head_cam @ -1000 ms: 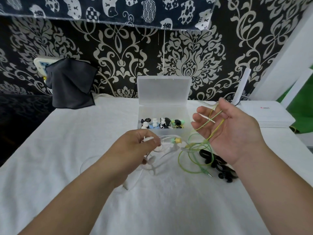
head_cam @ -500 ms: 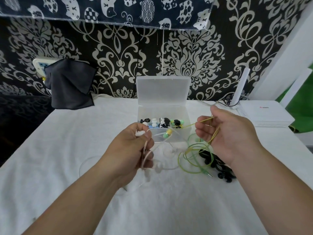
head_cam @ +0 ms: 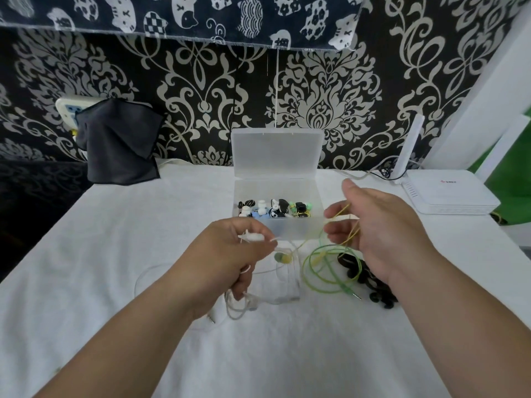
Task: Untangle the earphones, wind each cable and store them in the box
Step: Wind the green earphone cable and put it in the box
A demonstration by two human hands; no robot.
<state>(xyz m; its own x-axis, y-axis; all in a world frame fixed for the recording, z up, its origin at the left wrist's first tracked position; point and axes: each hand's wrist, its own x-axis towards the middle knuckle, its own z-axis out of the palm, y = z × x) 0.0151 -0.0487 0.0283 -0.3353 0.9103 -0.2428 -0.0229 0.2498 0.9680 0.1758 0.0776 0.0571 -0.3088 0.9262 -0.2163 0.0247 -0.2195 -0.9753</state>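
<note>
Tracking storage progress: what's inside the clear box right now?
The clear box, lid up, holds a row of small black, white, blue and green pieces. No wound cable shows inside. Its frosted front wall hides the floor. White earphones and green earphones are outside it.

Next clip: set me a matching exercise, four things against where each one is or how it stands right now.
Things
1. white earphones
2. green earphones
3. black earphones
4. box

Places or states
A. open, lid upright
B. cable held in the right hand
C. lying on the table, in no hand
D. gripped by the left hand

Pairs: 1-D, 2-B, 3-C, 4-A
</note>
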